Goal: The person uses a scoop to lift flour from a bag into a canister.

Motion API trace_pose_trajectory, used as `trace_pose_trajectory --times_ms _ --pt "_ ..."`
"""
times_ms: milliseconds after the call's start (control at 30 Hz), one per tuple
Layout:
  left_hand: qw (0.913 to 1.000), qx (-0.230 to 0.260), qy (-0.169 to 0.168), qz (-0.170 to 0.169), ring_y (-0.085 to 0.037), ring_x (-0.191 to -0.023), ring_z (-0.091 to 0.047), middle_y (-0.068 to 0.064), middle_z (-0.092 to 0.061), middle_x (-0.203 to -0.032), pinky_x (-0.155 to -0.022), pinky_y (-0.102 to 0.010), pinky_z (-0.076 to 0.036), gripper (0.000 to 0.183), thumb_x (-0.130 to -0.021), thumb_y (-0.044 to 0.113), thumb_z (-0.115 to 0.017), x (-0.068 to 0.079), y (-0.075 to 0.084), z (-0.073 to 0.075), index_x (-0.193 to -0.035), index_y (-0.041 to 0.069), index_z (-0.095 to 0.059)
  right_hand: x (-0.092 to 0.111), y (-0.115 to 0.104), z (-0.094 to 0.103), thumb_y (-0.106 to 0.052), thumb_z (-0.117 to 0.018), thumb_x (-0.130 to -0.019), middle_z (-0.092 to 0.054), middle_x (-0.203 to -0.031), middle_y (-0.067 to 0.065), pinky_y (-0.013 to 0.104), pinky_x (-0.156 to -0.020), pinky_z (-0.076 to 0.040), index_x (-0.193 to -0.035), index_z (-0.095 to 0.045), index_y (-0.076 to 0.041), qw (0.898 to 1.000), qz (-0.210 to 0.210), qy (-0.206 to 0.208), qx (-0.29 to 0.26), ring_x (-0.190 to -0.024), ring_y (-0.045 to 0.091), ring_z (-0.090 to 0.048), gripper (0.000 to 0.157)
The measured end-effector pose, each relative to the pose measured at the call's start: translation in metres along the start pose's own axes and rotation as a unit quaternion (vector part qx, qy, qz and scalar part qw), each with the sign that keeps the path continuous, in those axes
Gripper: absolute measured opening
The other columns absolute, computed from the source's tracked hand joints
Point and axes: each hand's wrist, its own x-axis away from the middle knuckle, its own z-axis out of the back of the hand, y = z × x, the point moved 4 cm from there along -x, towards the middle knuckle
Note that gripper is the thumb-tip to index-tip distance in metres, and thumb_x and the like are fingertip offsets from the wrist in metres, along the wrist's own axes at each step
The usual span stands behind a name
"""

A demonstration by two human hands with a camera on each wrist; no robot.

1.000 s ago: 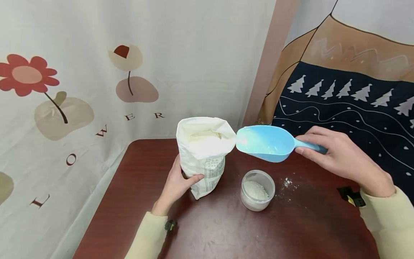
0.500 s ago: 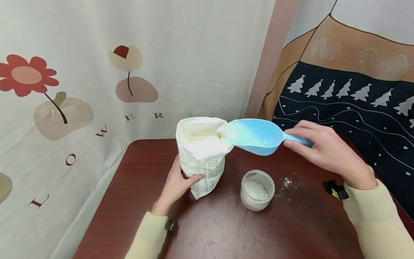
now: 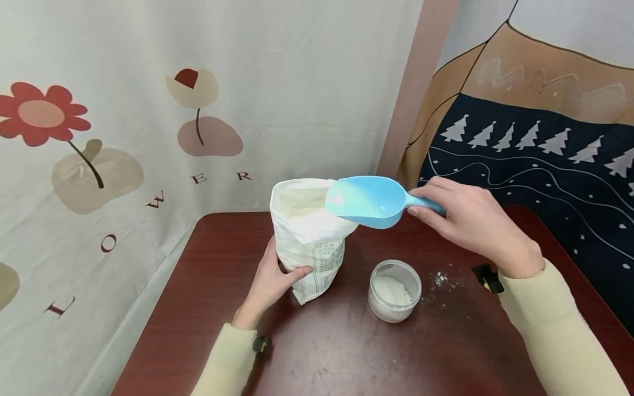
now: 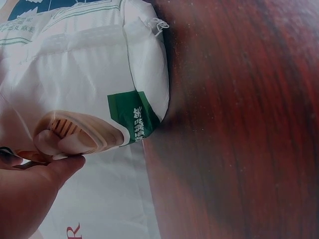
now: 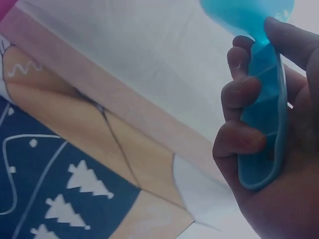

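Right hand point(image 3: 468, 223) grips the blue scoop point(image 3: 369, 201), bowl out left of the grip over the edge of the white bag point(image 3: 317, 256), which the left hand point(image 3: 271, 281) holds. Imo if the scoop snags that edge, powder point(image 3: 303, 208) could spill toward the jar point(image 3: 388, 314) below the grip.

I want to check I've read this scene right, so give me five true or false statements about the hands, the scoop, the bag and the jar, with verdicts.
1. The left hand holds the white bag. True.
2. White specks lie on the table beside the clear jar. True.
3. The jar is empty. False: it contains white powder.
4. The right hand grips the blue scoop. True.
5. The scoop sits inside the jar. False: its tip overlaps the bag's top in the head view.
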Motion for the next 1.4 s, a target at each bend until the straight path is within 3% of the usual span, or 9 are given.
trace_pose_trajectory --times_ms 567,733,933,1067,1233,1400 --pt "0.9997 0.023 -0.005 0.004 -0.022 -0.134 -0.049 -0.001 -0.049 -0.147 -0.111 -0.050 -0.038 0.099 -0.077 0.035 -0.093 0.000 0.001 0.001 -0.157 0.024 -0.035 -0.055 -0.038 -0.003 -0.028 -0.082 -0.091 -0.069 -0.093 0.004 0.036 -0.054 -0.052 -0.110 -0.078 -0.010 0.990 0.059 -0.078 0.102 -0.068 0.019 -0.063 0.026" --pt "0.9998 0.020 -0.002 0.002 -0.020 -0.136 -0.046 0.002 -0.047 -0.149 -0.112 -0.050 -0.036 0.099 -0.078 0.037 -0.092 -0.002 0.001 0.001 -0.158 0.027 -0.034 -0.064 -0.051 -0.006 -0.025 -0.083 -0.090 -0.067 -0.085 0.004 0.038 -0.054 -0.054 -0.102 -0.079 -0.011 0.985 0.087 -0.077 0.125 -0.064 0.020 -0.062 0.018" --pt "0.9993 0.034 0.006 -0.015 -0.021 -0.130 -0.050 0.000 -0.050 -0.146 -0.110 -0.051 -0.038 0.098 -0.077 0.038 -0.092 -0.005 0.003 0.001 -0.157 0.025 -0.036 -0.073 -0.066 -0.010 -0.019 -0.081 -0.089 -0.056 -0.071 0.004 0.037 -0.048 -0.048 -0.086 -0.078 -0.013 0.980 0.115 -0.071 0.147 -0.056 0.020 -0.053 0.008" --pt "0.9991 0.035 0.008 -0.021 -0.022 -0.130 -0.051 -0.001 -0.051 -0.145 -0.110 -0.051 -0.038 0.100 -0.077 0.041 -0.091 -0.007 0.004 0.001 -0.158 0.024 -0.035 -0.078 -0.075 -0.014 -0.015 -0.076 -0.088 -0.053 -0.067 0.004 0.039 -0.046 -0.047 -0.074 -0.074 -0.013 0.975 0.112 -0.079 0.177 -0.052 0.022 -0.051 0.015" --pt "0.9995 0.027 0.010 -0.013 -0.024 -0.131 -0.050 -0.003 -0.050 -0.146 -0.110 -0.051 -0.038 0.097 -0.078 0.035 -0.090 -0.007 0.003 0.000 -0.157 0.021 -0.035 -0.084 -0.085 -0.019 0.002 -0.061 -0.081 -0.054 -0.062 0.005 0.039 -0.043 -0.044 -0.055 -0.057 -0.013 0.968 0.105 -0.088 0.212 -0.047 0.023 -0.048 0.030" --pt "0.9997 0.020 0.010 -0.008 -0.025 -0.130 -0.050 -0.005 -0.050 -0.146 -0.111 -0.050 -0.038 0.095 -0.079 0.031 -0.090 -0.006 0.003 -0.001 -0.156 0.017 -0.036 -0.088 -0.091 -0.025 0.008 -0.057 -0.075 -0.053 -0.056 0.004 0.039 -0.042 -0.043 -0.050 -0.046 -0.015 0.964 0.104 -0.084 0.230 -0.044 0.022 -0.048 0.036"
